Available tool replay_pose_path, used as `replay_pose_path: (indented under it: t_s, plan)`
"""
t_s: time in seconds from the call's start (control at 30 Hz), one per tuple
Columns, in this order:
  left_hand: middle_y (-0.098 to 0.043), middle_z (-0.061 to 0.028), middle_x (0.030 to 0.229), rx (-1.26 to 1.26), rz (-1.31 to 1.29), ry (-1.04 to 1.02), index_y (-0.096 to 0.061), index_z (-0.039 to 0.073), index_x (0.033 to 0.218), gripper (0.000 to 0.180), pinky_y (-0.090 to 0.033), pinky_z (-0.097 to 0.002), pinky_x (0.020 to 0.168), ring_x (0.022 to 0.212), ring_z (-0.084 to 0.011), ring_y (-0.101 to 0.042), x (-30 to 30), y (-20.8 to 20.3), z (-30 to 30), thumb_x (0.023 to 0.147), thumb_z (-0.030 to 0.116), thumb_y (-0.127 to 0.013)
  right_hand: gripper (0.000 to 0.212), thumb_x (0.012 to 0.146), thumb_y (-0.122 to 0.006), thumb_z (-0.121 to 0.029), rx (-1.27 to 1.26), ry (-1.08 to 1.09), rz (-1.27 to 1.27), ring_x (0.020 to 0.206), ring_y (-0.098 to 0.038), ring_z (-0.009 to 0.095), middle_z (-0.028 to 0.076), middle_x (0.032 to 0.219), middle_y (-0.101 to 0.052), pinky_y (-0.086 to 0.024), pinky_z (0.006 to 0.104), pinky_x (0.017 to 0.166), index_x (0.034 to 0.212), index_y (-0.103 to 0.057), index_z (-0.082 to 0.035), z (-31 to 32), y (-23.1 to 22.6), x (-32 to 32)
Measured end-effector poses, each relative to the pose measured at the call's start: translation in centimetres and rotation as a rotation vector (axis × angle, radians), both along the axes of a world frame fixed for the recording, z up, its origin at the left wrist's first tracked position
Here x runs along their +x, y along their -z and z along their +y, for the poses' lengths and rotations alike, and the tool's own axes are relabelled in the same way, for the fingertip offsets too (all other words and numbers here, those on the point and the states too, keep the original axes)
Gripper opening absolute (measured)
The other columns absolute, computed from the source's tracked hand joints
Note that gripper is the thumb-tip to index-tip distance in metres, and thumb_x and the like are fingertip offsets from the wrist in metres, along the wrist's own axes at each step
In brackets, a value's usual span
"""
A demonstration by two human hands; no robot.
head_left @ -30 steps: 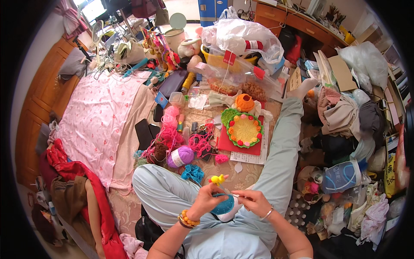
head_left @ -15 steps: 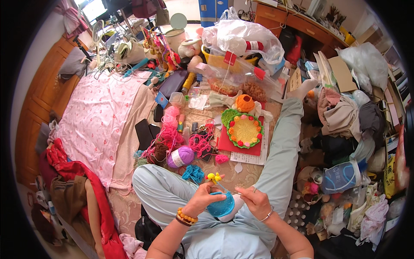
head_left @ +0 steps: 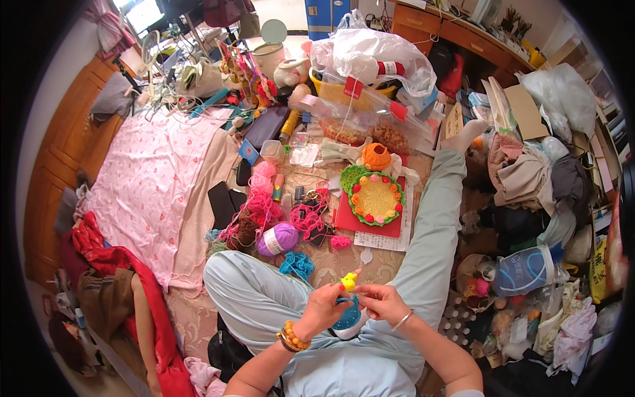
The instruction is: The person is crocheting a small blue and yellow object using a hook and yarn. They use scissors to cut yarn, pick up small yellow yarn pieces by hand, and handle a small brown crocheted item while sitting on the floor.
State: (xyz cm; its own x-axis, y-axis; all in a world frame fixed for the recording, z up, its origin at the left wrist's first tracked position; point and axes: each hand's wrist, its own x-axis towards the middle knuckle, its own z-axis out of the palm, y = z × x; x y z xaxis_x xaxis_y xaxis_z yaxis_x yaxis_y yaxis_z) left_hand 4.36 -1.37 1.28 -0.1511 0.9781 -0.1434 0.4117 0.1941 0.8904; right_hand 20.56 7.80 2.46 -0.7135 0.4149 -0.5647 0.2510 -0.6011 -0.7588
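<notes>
Over my lap, my left hand (head_left: 324,309) pinches the upper edge of a round blue crochet piece (head_left: 346,317) with a white part below it. A small bright yellow ornament (head_left: 348,281) sits at the raised index finger of that hand. Close on the right, my right hand (head_left: 382,304) is closed in a pinch at the edge of the blue piece. Whatever lies between its fingertips is too small to make out. Teal-blue yarn (head_left: 297,265) lies in a loose tangle beyond my left hand, by my bent knee.
Ahead lie a purple yarn ball (head_left: 278,239), tangled pink yarn (head_left: 309,215) and a crocheted flower-edged round (head_left: 377,198) on a red folder (head_left: 344,217). My outstretched leg (head_left: 430,231) runs along the right. Bags and clothes crowd the right side; a pink cloth (head_left: 159,178) spreads left.
Both hands have drawn closer together, and the left has shifted right and turned. The yellow ornament moved right and slightly down with it. The blue piece is now more covered by fingers.
</notes>
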Motion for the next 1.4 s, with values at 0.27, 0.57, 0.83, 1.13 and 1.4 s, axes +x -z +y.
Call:
replay_pose_path:
  t_s: [0.27,0.57,0.83,1.13,1.4]
  plan:
    - [-0.062,-0.0040,0.096,-0.236,-1.053,-0.204,-0.048,0.000,0.121,0.045,-0.047,-0.0232,0.077,0.084,-0.0083,-0.058,-1.0,0.0,0.0,0.078,0.002,-0.064,0.026,0.083,-0.055,-0.002,0.197,0.165,0.030,0.053,-0.048,0.007,0.002,0.076,-0.058,-0.036,0.0179,0.046,0.108,-0.060,-0.004,-1.0,1.6,0.4]
    - [-0.060,-0.0039,0.097,-0.331,-1.156,-0.248,-0.052,0.000,0.116,0.038,-0.049,-0.0233,0.075,0.083,-0.0089,-0.059,-1.9,-0.3,-0.1,0.079,0.001,-0.062,0.047,0.075,-0.052,-0.001,1.283,-0.389,-0.093,0.059,-0.056,0.021,0.004,0.075,-0.052,-0.048,0.0310,0.054,0.112,-0.059,-0.030,1.3,-1.9,1.3]
    - [-0.061,-0.0039,0.094,-0.274,-1.129,-0.271,-0.053,0.000,0.115,0.037,-0.049,-0.0233,0.074,0.082,-0.0093,-0.059,-1.7,-0.4,-0.1,0.079,0.000,-0.062,0.050,0.074,-0.051,-0.002,1.488,-0.512,-0.215,0.057,-0.056,0.021,0.003,0.076,-0.051,-0.048,0.0311,0.050,0.115,-0.056,-0.030,1.0,-2.8,1.2]
    - [-0.063,-0.0030,0.085,-0.165,-0.977,-0.304,-0.053,-0.002,0.113,0.036,-0.047,-0.0204,0.071,0.076,-0.0081,-0.059,-1.1,-0.1,-0.3,0.078,0.000,-0.062,0.050,0.073,-0.051,-0.002,1.521,-0.496,-0.290,0.057,-0.056,0.021,0.004,0.075,-0.050,-0.047,0.0324,0.049,0.114,-0.057,-0.029,0.5,-3.4,0.7]
    - [-0.062,-0.0048,0.092,-0.200,-1.061,-0.333,-0.057,-0.005,0.106,0.029,-0.049,-0.0207,0.067,0.074,-0.0079,-0.059,-1.4,-0.4,-0.2,0.078,0.003,-0.063,0.048,0.073,-0.052,-0.003,1.525,-0.491,-0.256,0.057,-0.057,0.019,0.003,0.075,-0.051,-0.047,0.0309,0.048,0.114,-0.057,-0.028,0.8,-3.5,0.8]
